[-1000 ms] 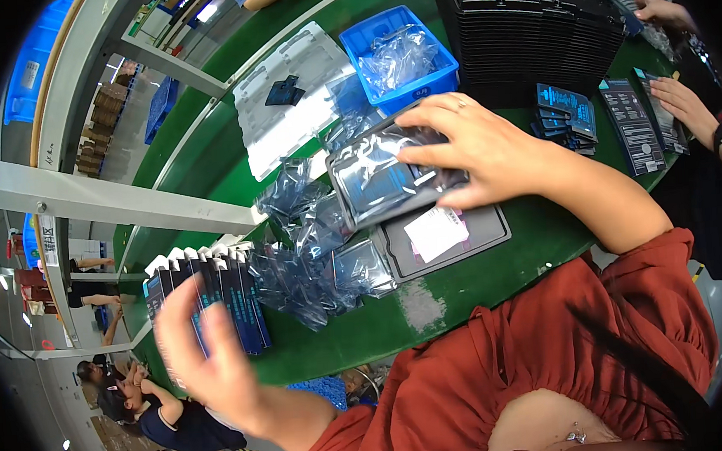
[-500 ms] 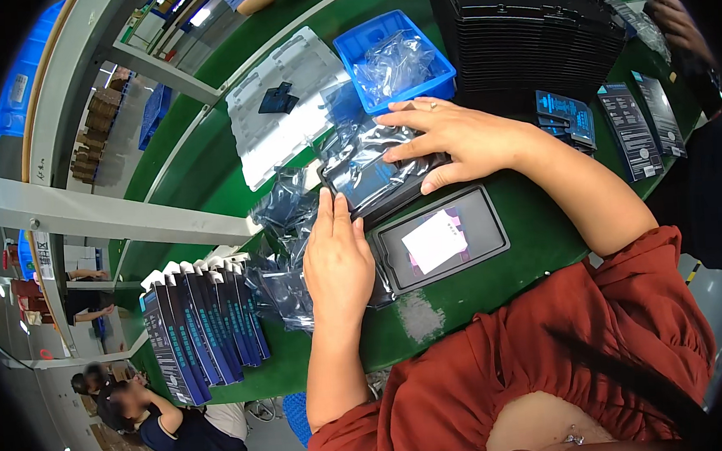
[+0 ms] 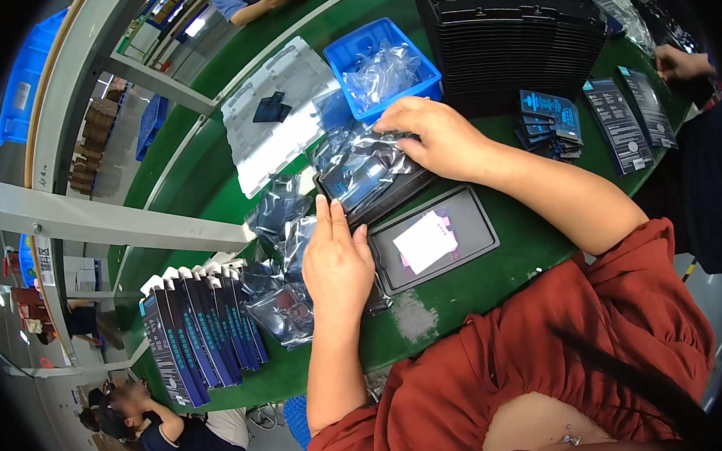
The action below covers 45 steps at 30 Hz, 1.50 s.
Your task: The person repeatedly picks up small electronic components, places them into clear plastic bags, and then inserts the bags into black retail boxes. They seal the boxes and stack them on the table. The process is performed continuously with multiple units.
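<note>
A black tray point(image 3: 402, 196) lies on the green table in front of me, with crinkled clear plastic bags point(image 3: 358, 169) heaped in it. My left hand point(image 3: 338, 264) rests at the tray's near left corner, fingers stretched out and close together, gripping nothing. Over the far right end of the heap, my right hand point(image 3: 443, 140) has its fingers and thumb bent in on the plastic of a bag; the fingertips are partly hidden. Nearer to me is a second shallow black tray point(image 3: 476, 247), holding a white paper slip point(image 3: 424, 243) on a purple-pink piece.
A blue bin point(image 3: 431, 81) of clear bags stands beyond my hands, beside a tall stack of black trays point(image 3: 507, 47). Dark boxes point(image 3: 202, 334) stand at left; blue packets point(image 3: 549, 119) and flat boxes point(image 3: 619, 127) lie right. A co-worker's hand point(image 3: 682, 64) is at far right.
My right hand has gone from lying spread over the bags to bent fingers at their far right end. My left hand stays in place.
</note>
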Motion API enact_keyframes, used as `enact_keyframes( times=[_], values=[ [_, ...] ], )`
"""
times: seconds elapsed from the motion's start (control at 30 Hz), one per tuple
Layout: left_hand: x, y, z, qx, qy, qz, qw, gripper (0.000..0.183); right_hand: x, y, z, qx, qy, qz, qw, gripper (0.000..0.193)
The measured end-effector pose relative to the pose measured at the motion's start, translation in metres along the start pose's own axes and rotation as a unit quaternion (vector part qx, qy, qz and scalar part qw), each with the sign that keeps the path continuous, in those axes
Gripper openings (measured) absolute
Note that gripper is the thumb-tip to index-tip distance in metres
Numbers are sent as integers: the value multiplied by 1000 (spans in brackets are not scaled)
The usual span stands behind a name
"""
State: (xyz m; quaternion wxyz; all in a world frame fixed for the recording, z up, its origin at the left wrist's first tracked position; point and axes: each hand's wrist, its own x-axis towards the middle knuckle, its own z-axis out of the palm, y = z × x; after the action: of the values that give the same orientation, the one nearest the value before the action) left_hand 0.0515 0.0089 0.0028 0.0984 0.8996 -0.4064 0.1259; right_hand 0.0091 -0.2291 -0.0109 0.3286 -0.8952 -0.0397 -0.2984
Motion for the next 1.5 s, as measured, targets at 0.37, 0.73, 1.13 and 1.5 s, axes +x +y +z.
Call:
enact_keyframes(
  times=[0.37, 0.73, 1.13, 1.5],
  values=[
    [-10, 26, -15, -731, -152, -178, 641, 45, -30, -76, -19, 357, 136, 62, 922, 44],
    [-9, 20, -8, -795, 9, -218, 566, 23, -93, -102, -30, 189, -48, -168, 966, 46],
    [-13, 52, -32, -319, -108, 136, 932, 10, -64, -86, -59, -32, -173, -135, 975, 15],
    [-14, 44, -22, -450, -178, 159, 861, 10, -59, -65, -54, 145, -263, -195, 934, 23]
  ],
)
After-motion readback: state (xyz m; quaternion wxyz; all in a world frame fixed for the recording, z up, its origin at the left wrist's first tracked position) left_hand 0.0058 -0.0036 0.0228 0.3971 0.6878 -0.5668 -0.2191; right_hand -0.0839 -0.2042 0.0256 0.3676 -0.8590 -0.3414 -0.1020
